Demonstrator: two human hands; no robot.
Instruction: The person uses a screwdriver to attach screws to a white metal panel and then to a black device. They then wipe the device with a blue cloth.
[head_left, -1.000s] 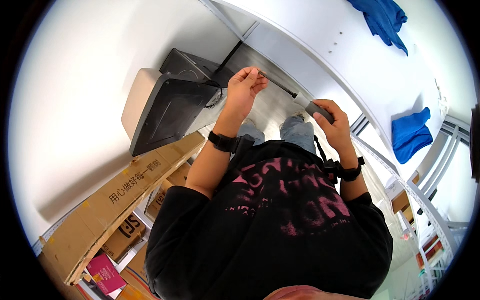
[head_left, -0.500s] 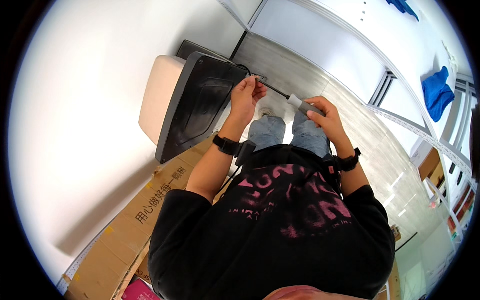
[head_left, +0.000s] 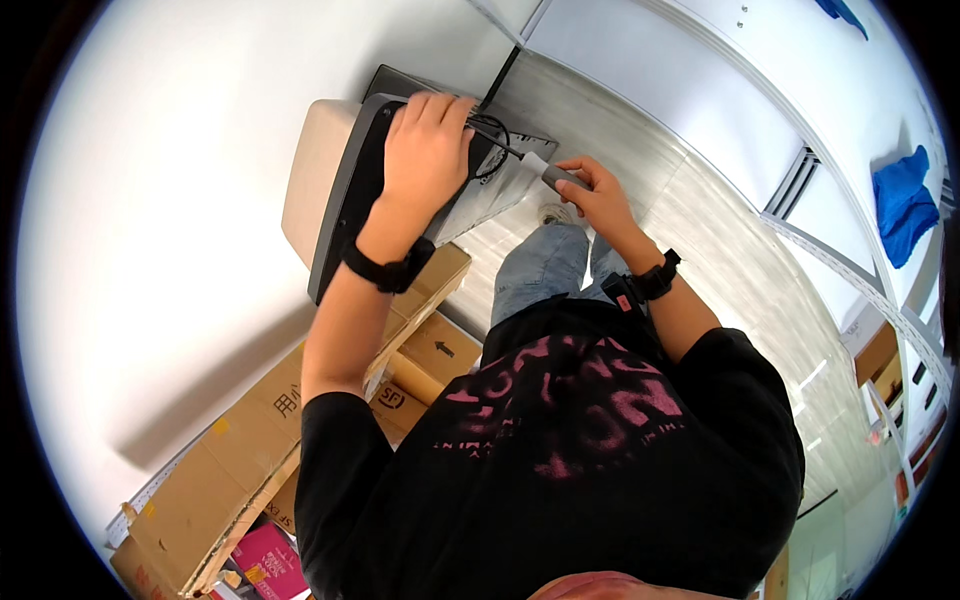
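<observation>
My right hand (head_left: 590, 190) grips a screwdriver (head_left: 537, 166) by its grey handle, and the dark shaft slants up and left. Near the shaft's tip is my left hand (head_left: 428, 150), its fingers bent over the upper end of a dark grey panel (head_left: 352, 195). What those fingers hold, if anything, is hidden, and they are slightly blurred. The panel backs a thick beige block (head_left: 315, 180) that looks like a cushion, standing tilted by the white wall. A black cable (head_left: 505, 150) loops beside the screwdriver shaft.
Cardboard boxes (head_left: 245, 430) line the wall at the lower left, with a magenta package (head_left: 270, 562) among them. A pale panel (head_left: 490, 205) stands behind the cable on the grey floor (head_left: 690, 200). White shelving frames (head_left: 740, 90) and a blue cloth (head_left: 905, 205) are at right.
My left hand has moved left and up from the shaft's tip onto the dark panel. My right hand has carried the screwdriver left and up towards the panel.
</observation>
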